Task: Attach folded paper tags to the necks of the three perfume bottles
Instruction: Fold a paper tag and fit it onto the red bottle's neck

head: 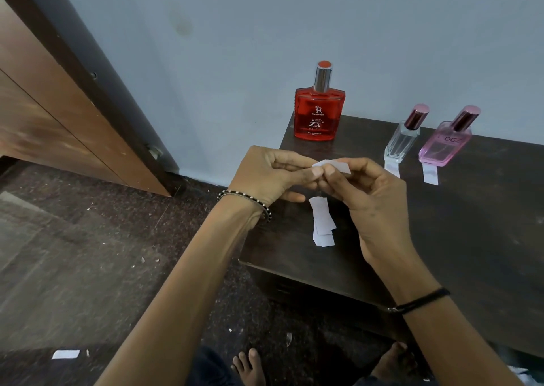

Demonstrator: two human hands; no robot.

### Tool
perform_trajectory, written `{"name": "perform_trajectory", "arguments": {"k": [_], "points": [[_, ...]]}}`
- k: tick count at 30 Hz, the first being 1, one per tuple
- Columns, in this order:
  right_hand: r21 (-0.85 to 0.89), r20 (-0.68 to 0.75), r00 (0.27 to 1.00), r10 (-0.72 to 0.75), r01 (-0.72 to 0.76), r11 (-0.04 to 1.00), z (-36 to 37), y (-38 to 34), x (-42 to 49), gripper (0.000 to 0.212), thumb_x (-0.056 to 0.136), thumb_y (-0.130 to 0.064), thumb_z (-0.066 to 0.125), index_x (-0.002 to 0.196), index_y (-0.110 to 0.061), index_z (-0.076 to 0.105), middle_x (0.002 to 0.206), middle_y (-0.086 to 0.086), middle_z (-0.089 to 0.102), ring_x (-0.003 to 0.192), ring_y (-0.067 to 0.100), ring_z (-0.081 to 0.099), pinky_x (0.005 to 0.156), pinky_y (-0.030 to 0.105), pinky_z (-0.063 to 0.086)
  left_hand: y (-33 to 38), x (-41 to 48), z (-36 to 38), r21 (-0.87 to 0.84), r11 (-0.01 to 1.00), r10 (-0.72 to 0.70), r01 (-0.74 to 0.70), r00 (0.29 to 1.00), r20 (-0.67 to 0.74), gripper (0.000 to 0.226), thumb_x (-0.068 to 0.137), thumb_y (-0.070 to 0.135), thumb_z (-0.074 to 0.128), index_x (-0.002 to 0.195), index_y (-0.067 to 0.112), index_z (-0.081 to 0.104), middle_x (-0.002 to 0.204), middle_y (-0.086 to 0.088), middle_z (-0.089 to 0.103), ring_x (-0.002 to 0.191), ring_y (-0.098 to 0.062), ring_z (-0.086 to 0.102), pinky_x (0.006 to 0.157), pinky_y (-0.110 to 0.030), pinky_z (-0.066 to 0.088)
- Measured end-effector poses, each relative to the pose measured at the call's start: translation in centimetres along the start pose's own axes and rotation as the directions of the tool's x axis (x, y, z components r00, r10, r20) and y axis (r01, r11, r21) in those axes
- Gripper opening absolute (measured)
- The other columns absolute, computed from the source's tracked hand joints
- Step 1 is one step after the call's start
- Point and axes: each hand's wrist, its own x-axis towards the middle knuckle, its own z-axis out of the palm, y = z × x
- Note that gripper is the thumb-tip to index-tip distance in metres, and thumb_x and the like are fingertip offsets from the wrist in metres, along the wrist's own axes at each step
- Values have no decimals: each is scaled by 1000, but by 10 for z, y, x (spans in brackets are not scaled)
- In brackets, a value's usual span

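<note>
Far to my left, a stray slip of white paper [65,354] lies on the speckled floor [88,268], below the wooden door [44,115]. My left hand [272,176] is raised over the near-left corner of the dark wooden table [471,223], a beaded bracelet [244,201] around its wrist, and its thumb and forefinger are pinched shut on the left end of a small white paper tag [332,166]. The tag runs between my 2 hands, its middle and right end showing above my fingertips, clear of the tabletop. My right hand [371,197] meets the left at that tag, thumb and forefinger closed on it from the right side, the other fingers curled loosely in toward the palm; a black band [421,301] sits on that wrist. Directly below the pinch, between my 2 wrists, a small overlapping stack of white paper strips [322,222] lies flat on the table, touching neither hand. Beyond my hands, the red perfume bottle [318,112] stands upright at the table's back-left corner, against the blue wall [235,47]. To the right of it stand the clear bottle [401,141] and then the pink bottle [446,144], close together, each with 1 white strip lying at its base: 1 strip [392,169] before the clear bottle and another [430,176] before the pink. All 3 bottles are well apart from my fingers.
</note>
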Motion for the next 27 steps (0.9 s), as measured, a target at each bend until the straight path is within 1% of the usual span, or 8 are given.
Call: {"name": "perform_trajectory", "arguments": {"k": [4, 12, 15, 19, 21, 23, 25, 27], "points": [[-9, -9, 1000, 6, -6, 1000, 3, 3, 2, 7, 91, -11, 77, 98, -10, 75, 97, 10, 81, 88, 26, 79, 85, 36, 62, -2, 2, -5, -1, 999, -45, 45, 999, -5, 13, 83, 17, 82, 94, 8, 80, 76, -2, 80, 75, -13, 79, 52, -19, 57], [-61, -15, 1000, 0, -1, 998, 13, 6, 0, 6, 92, -15, 77, 98, -15, 75, 94, 5, 82, 88, 19, 80, 81, 26, 61, -2, 3, -14, -37, 988, -150, 149, 988, -33, 12, 86, 18, 79, 93, 8, 77, 79, -2, 78, 68, -6, 76, 50, -18, 56], [-43, -63, 998, 0, -3, 999, 12, 5, 1, 6, 93, -15, 76, 97, -15, 73, 93, 5, 82, 89, 18, 80, 82, 25, 61, -4, 4, -20, -49, 986, -163, 158, 975, -148, 10, 86, 19, 79, 87, 9, 76, 80, -1, 75, 58, -3, 71, 47, -17, 55], [-70, -79, 997, 8, -13, 997, 8, 4, 3, 8, 92, -18, 77, 99, -16, 74, 93, 1, 82, 89, 16, 80, 82, 24, 62, -13, 10, -32, 76, 982, -140, 174, 935, -325, 13, 90, 18, 74, 78, 13, 75, 77, -1, 71, 53, -8, 64, 41, -17, 51], [-65, -68, 998, 11, -15, 998, 7, 5, 3, 8, 92, -19, 77, 99, -16, 74, 93, 1, 82, 89, 17, 80, 83, 25, 61, -19, 13, -36, 140, 973, -117, 185, 911, -394, 14, 91, 15, 71, 78, 13, 75, 80, -1, 73, 45, -4, 63, 38, -17, 47], [-69, -62, 998, 8, -12, 998, 7, 6, 3, 8, 92, -19, 77, 99, -16, 74, 93, 2, 82, 90, 17, 80, 84, 26, 61, -23, 16, -38, 205, 958, -88, 198, 889, -449, 12, 91, 17, 69, 82, 13, 75, 83, 0, 76, 43, -3, 62, 43, -21, 52], [-82, -59, 998, 1, -6, 997, 7, 6, 3, 7, 92, -20, 77, 99, -17, 74, 93, 1, 82, 90, 16, 80, 83, 25, 61, -27, 18, -39, 271, 938, -60, 215, 874, -483, 11, 90, 21, 67, 84, 17, 76, 84, 3, 77, 49, -8, 66, 62, -34, 62], [-95, -59, 998, -7, 1, 995, 7, 6, 3, 6, 92, -19, 77, 98, -18, 74, 93, 1, 82, 89, 16, 80, 83, 25, 61, -27, 19, -38, 305, 926, -50, 222, 873, -485, 14, 90, 20, 62, 86, 22, 75, 84, 6, 76, 54, -13, 68, 76, -46, 64]]}}
